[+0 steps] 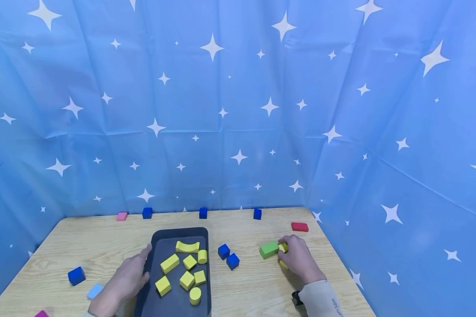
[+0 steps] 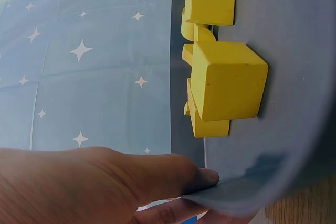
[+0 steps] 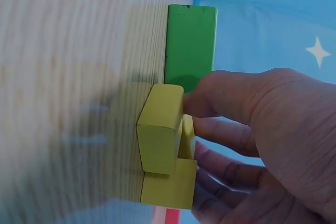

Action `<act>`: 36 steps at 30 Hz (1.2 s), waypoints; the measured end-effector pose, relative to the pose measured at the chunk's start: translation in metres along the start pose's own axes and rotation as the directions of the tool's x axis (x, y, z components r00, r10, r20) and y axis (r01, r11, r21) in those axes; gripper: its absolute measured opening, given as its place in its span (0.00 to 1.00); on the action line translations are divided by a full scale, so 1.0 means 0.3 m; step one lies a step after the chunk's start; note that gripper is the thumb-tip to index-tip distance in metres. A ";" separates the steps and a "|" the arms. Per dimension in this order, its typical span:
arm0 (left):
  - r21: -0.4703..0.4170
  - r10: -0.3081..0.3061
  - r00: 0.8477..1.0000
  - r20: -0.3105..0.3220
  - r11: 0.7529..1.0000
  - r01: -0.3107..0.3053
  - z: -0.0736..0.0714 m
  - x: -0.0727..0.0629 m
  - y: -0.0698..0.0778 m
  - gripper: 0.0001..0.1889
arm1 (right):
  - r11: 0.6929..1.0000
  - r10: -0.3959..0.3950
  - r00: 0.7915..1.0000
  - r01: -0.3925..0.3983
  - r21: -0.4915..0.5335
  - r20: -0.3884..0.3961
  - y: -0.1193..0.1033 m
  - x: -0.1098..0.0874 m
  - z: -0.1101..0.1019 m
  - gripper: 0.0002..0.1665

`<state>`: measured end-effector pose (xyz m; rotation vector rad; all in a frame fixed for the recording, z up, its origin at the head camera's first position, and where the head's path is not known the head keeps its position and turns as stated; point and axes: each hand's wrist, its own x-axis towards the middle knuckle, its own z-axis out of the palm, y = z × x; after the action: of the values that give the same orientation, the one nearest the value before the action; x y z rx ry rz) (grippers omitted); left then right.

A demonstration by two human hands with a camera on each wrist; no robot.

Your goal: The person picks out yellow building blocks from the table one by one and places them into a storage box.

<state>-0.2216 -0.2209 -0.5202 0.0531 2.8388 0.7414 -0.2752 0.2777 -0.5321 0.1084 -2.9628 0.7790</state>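
Observation:
My left hand (image 1: 128, 275) grips the left rim of a dark grey tray (image 1: 209, 281). Its thumb (image 2: 202, 177) lies over the inside of the wall, with the other fingers outside. Several yellow blocks (image 1: 169, 263) lie in the tray, among them cubes, cylinders and an arched piece (image 1: 187, 247). On the right of the table, my right hand (image 1: 297, 257) pinches at a small group of yellow blocks (image 3: 160, 106), its fingers partly hidden behind them. A green block (image 3: 190, 45) lies right beside that group, by the thumb.
Two blue cubes (image 1: 232, 261) sit right of the tray. More blue cubes (image 1: 203, 213) and a pink block (image 1: 121, 216) line the back edge. A red block (image 1: 299, 226) lies beyond my right hand. At left are a blue cube (image 1: 76, 276), a light blue block (image 1: 94, 291) and a magenta piece (image 1: 42, 314).

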 end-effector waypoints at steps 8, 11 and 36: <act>-0.012 -0.009 1.000 0.009 1.000 0.009 -0.001 -0.003 0.002 0.42 | 1.000 0.004 1.000 -0.004 0.002 0.003 0.004 0.005 -0.006 0.21; -0.017 -0.009 1.000 0.012 1.000 0.010 -0.002 -0.003 0.003 0.42 | 1.000 0.017 1.000 -0.017 0.010 0.004 0.001 0.008 -0.016 0.22; -0.003 -0.009 1.000 0.002 1.000 0.009 -0.004 -0.005 0.007 0.42 | 0.999 -0.047 0.998 0.047 0.011 -0.050 -0.121 -0.016 0.002 0.20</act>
<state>-0.2206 -0.2197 -0.5178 0.0406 2.8342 0.7428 -0.2674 0.2462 -0.5153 0.1566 -2.8985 0.7816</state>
